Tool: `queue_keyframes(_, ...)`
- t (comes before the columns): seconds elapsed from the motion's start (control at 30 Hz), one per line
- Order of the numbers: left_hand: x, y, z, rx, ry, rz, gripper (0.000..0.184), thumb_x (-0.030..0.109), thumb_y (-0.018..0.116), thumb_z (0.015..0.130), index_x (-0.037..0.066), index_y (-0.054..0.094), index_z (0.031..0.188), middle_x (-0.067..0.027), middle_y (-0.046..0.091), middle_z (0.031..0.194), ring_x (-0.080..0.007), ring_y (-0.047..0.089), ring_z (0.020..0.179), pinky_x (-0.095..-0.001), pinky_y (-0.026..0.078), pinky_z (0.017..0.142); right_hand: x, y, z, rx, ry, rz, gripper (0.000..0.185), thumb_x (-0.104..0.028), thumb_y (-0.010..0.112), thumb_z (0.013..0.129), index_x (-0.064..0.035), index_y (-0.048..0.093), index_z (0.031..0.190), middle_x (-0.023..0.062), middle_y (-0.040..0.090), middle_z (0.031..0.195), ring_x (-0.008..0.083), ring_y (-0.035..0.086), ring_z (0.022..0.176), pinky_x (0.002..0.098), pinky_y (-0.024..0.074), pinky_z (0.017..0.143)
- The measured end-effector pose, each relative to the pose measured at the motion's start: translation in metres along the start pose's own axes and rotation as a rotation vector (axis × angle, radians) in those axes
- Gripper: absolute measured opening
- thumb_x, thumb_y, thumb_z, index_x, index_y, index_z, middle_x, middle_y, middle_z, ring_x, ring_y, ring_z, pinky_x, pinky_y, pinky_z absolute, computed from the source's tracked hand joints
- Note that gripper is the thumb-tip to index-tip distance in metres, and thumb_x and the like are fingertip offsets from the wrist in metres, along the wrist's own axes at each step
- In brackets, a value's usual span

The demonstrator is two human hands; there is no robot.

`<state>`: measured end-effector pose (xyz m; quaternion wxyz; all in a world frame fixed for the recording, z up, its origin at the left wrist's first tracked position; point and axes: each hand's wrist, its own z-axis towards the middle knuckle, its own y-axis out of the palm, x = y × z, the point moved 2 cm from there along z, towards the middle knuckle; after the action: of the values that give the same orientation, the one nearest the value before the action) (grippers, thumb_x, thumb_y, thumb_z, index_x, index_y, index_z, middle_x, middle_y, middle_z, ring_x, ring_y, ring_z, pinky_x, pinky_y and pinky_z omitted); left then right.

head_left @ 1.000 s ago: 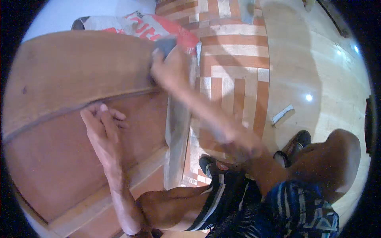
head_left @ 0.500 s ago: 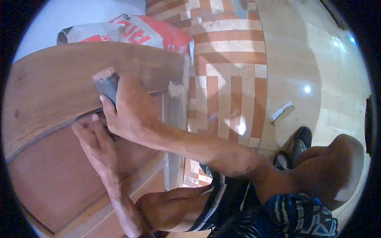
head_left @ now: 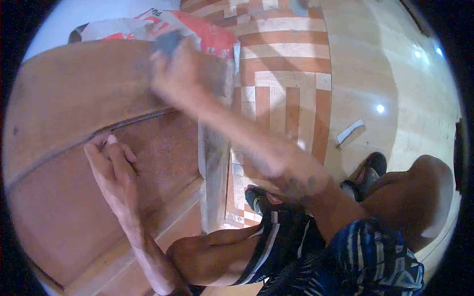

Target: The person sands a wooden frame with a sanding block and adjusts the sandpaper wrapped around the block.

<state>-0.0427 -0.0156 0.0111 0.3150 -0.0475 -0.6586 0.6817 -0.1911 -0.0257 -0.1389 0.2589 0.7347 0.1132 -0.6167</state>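
Observation:
My right hand (head_left: 180,71), blurred by motion, is closed around a dark grey sanding block (head_left: 168,42). The block is over the far edge of a wooden panelled door (head_left: 74,74), close to the sack behind it; whether it touches the wood cannot be told. My left hand (head_left: 116,165) rests on the reddish-brown inset panel (head_left: 64,207), just below the dark groove (head_left: 133,118) along the curved rail. Its fingers are loosely curled in, and nothing shows in them.
A white and red printed sack (head_left: 212,34) lies behind the door's far edge. Right of the door is a floor of striped tiles (head_left: 276,79), then plain glossy tiles (head_left: 365,64) with a small white strip (head_left: 350,132). My shoe (head_left: 373,167) is near it.
My right hand has moved the sanding block away from me and to the right, from the middle of the rail to its far edge. The left hand has barely moved.

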Motion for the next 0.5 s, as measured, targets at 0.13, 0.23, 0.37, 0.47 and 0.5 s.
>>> queue_keyframes(0.13,-0.005,0.000,-0.002,0.022,0.106,0.059,0.017,0.019,0.048,0.108,0.003,0.049,0.109,-0.0016,0.049,0.065,-0.0097,0.046,0.059,-0.0270,0.038,0.055,0.005,-0.015,0.008,0.103,0.177,-0.086,0.038,-0.026,0.061,0.095,0.0054,0.054,0.114,0.0269,0.066,0.093,0.0421,0.068,0.092,0.0512,0.0523,0.082)
queue_keyframes(0.23,-0.006,0.002,0.004,0.018,0.095,0.002,0.016,0.019,0.048,0.108,0.003,0.048,0.106,-0.0018,0.050,0.065,-0.0095,0.046,0.059,-0.0276,0.038,0.054,-0.024,0.017,-0.072,0.010,-0.107,0.023,0.041,-0.023,0.066,0.091,0.0076,0.051,0.114,0.0333,0.063,0.102,0.0470,0.066,0.093,0.0532,0.0516,0.084)
queue_keyframes(0.37,-0.008,0.004,0.007,0.018,0.039,-0.007,0.016,0.018,0.048,0.108,0.003,0.046,0.103,-0.0023,0.050,0.066,-0.0104,0.046,0.059,-0.0281,0.039,0.054,-0.004,0.023,-0.060,0.059,-0.167,-0.106,0.040,-0.023,0.067,0.090,0.0113,0.055,0.106,0.0346,0.063,0.099,0.0474,0.066,0.089,0.0529,0.0519,0.079)
queue_keyframes(0.47,-0.004,-0.001,0.000,0.005,0.048,-0.017,0.016,0.018,0.048,0.108,0.003,0.045,0.101,-0.0028,0.051,0.066,-0.0116,0.048,0.056,-0.0284,0.040,0.053,0.001,-0.005,-0.015,0.046,0.091,-0.042,0.040,-0.026,0.066,0.091,0.0116,0.057,0.100,0.0330,0.065,0.093,0.0461,0.068,0.086,0.0497,0.0538,0.073)
queue_keyframes(0.5,-0.007,0.000,0.001,0.008,0.069,-0.030,0.016,0.018,0.048,0.108,0.003,0.045,0.102,-0.0029,0.051,0.067,-0.0119,0.048,0.055,-0.0284,0.040,0.052,0.007,-0.010,-0.002,0.072,0.106,-0.043,0.040,-0.027,0.066,0.091,0.0115,0.058,0.099,0.0326,0.065,0.092,0.0458,0.069,0.086,0.0489,0.0540,0.072)
